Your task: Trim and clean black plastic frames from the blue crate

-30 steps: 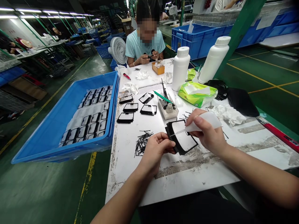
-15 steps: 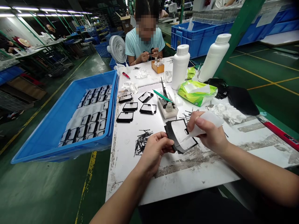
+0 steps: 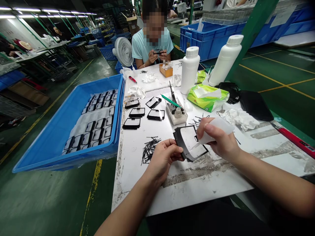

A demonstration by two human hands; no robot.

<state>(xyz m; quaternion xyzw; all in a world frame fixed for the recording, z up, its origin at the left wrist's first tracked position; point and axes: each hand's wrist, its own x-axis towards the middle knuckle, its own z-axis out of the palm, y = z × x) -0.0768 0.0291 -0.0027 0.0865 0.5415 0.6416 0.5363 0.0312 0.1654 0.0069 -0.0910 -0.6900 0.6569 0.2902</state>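
Observation:
My left hand (image 3: 167,157) is closed on the left edge of a black frame (image 3: 183,146) with a clear middle, held tilted just above the white table (image 3: 197,193). My right hand (image 3: 220,139) squeezes a small white bottle (image 3: 222,126), its thin tip pointing down-left over the frame's lower part. Left of the frame lies a heap of thin black strips (image 3: 149,150). Behind it are several stacks of similar frames (image 3: 131,123) and a small white tray (image 3: 176,118) with tweezers and a little jar.
A blue crate (image 3: 66,164) with rows of frames stands at the left. Two white bottles (image 3: 190,70), a green tissue pack (image 3: 206,98) and crumpled tissue (image 3: 240,118) are on the table. Across it sits a person (image 3: 139,44) holding a black frame. A red knife (image 3: 297,141) lies at the right.
The person across the table has raised and turned the black piece, so its frame shape shows. My hands, the frame and the small bottle have hardly moved.

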